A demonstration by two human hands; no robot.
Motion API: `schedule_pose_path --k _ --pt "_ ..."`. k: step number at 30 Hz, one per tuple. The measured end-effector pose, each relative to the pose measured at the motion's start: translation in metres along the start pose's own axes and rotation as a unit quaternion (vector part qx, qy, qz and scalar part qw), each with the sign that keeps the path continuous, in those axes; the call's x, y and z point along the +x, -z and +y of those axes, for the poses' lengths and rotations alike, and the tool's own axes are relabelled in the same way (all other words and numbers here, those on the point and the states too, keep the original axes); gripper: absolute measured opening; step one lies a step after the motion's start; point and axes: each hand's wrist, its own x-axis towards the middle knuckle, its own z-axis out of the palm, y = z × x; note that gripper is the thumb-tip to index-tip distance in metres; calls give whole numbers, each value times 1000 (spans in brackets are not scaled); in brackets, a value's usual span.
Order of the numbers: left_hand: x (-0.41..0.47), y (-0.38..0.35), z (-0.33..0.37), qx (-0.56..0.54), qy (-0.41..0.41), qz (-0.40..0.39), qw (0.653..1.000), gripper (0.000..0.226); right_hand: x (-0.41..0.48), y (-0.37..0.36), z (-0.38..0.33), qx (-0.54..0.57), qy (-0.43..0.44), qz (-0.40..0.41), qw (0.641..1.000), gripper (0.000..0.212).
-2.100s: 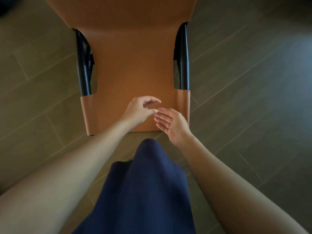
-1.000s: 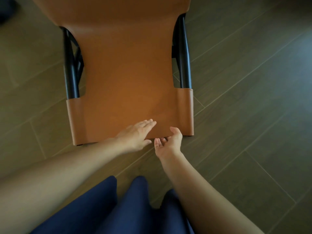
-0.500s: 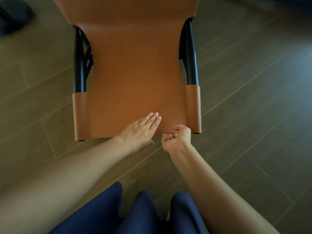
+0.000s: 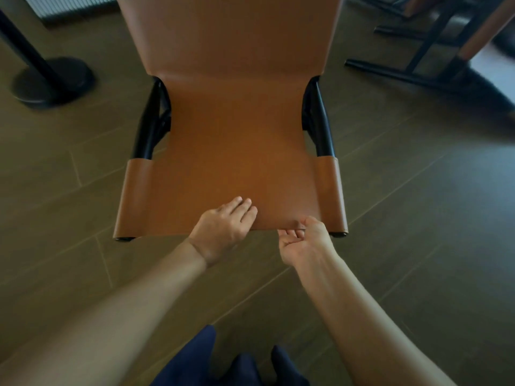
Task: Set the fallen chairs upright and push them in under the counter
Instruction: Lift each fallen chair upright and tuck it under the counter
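Since the earlier frame, both hands are closing on the near edge: the left hand point(image 4: 223, 228) is pressing flat, fingers together, on the tan chair point(image 4: 231, 151) lying on its back at frame centre, while the right hand point(image 4: 302, 240) is curling under that edge, gripping it. Lifting upright and pushing in are remaining; another chair's black frame point(image 4: 418, 65) is showing upper right
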Motion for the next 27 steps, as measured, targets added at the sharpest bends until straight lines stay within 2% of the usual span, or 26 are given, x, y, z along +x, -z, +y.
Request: schedule_pose_path --k 1,4,6,11,15,19,22,27 --pt "2 15 -4 31 -20 4 999 32 -10 -9 -4 -18 4 4 1000 9" --pt "13 54 -17 58 -15 -33 998 44 -42 -35 -17 -72 0 18 997 9" --pt "26 83 -26 56 -9 -48 997 43 -67 -57 -27 -93 -6 22 995 9" --pt "71 153 -56 -10 99 -144 985 60 -121 -116 -56 -129 -4 50 990 18" --pt "106 216 -85 -31 161 -140 976 65 -161 -172 -81 -143 24 57 988 16" --pt "139 264 -115 -10 201 -157 967 58 -193 -229 -103 -153 33 68 985 14" --pt "159 297 -135 -5 219 -170 961 48 -214 -267 -118 -164 29 73 983 14" --pt "192 333 -179 -72 217 -128 965 45 -237 -321 -144 -179 30 65 981 10"
